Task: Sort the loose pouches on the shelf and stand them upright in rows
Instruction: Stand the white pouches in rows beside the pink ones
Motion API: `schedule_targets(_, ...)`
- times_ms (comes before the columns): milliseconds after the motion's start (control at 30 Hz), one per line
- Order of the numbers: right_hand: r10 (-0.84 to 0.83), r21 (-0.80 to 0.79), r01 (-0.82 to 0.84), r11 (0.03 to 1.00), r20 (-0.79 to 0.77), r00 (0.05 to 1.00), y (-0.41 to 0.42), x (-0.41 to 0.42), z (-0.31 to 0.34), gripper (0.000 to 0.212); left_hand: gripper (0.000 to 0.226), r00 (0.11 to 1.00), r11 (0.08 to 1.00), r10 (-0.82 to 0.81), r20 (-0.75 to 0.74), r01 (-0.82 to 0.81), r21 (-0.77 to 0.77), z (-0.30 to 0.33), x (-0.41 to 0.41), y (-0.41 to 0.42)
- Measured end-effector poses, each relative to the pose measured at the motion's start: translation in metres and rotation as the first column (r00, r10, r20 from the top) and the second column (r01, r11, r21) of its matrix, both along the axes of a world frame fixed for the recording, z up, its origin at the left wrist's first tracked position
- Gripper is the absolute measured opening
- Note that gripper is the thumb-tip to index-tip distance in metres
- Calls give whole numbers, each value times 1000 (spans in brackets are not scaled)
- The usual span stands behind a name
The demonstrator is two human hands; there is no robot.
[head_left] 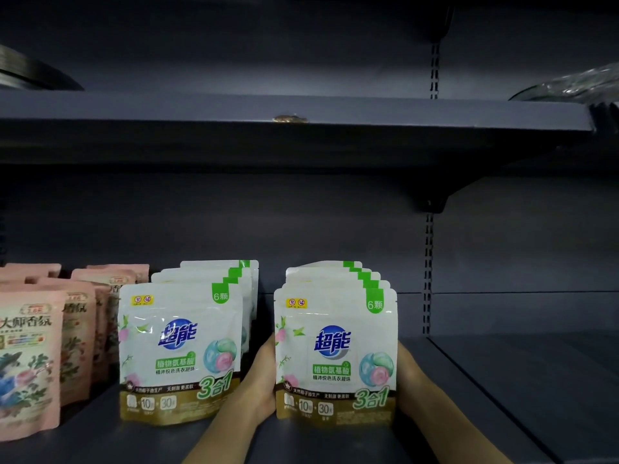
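Head view: right row [336,354] of white pouches upright near the shelf [502,396] front edge, clamped between left hand [259,385] and right hand [410,391], one against each side. Left row [181,349] just beside, also upright; pink pouches [30,356] toward the left edge, standing in rows. Best squeezed evenly from both sides, kept square to the front edge, bottoms flat on the shelf, released slowly so nothing topples. Fingers of both hands tucked behind the pouches, so curled or straight cannot be told. Rear pouches showing only top edges; leftmost pink pouch cut off by the frame; shelf dim, small print unreadable.
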State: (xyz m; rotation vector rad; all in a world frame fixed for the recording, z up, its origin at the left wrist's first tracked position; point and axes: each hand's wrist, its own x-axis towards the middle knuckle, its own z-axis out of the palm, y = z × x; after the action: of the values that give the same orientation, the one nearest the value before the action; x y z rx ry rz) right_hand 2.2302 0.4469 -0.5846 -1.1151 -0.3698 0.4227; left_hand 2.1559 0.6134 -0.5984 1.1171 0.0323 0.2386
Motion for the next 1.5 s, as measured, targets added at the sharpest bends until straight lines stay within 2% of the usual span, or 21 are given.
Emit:
schedule_targets(167, 48, -15, -47, 999, 70, 996, -1, -3, 6, 47, 44, 1000, 1000, 7, 0, -7, -6, 1, 4, 0)
schedule_targets(267, -3, 1, 3, 1000, 56, 998, 2, 7, 2, 67, 43, 999, 999, 35, -1, -35, -3, 1, 6, 0)
schedule_targets(400, 76, -18, -75, 997, 73, 994, 3, 8, 5, 46, 42, 999, 999, 44, -7, -44, -12, 0, 6, 1)
schedule_targets(600, 39, -8, -39, 999, -1, 999, 1, 26, -8, 38, 49, 997, 995, 70, 13, -69, -78, 1, 9, 6)
schedule_targets(733, 42, -54, -44, 998, -37, 998, -1, 32, -12, 52, 60, 996, 993, 89, 0, -89, -84, 0, 17, 9)
schedule_targets(833, 41, -25, -40, 999, 27, 999, 0, 22, -7, 66, 57, 995, 993, 104, -12, -104, -45, -3, 18, 8)
schedule_targets(900, 34, -43, -32, 999, 55, 998, 3, 15, 0, 58, 57, 995, 995, 96, -15, -97, -39, -3, 17, 8)
schedule_targets(1033, -71, -73, 70, 995, -16, 997, 2, 22, -5, 44, 57, 992, 991, 120, -26, -122, -63, -3, 14, 9)
schedule_targets(1200, -95, -106, 80, 991, -139, 986, -9, 23, -18, 61, 61, 988, 985, 140, -67, -145, -92, -7, 8, 9)
schedule_targets(1500, -193, -93, 178, 980, -205, 960, 1, 11, -21, 65, 52, 984, 989, 142, -107, -144, -11, -10, -2, -3)
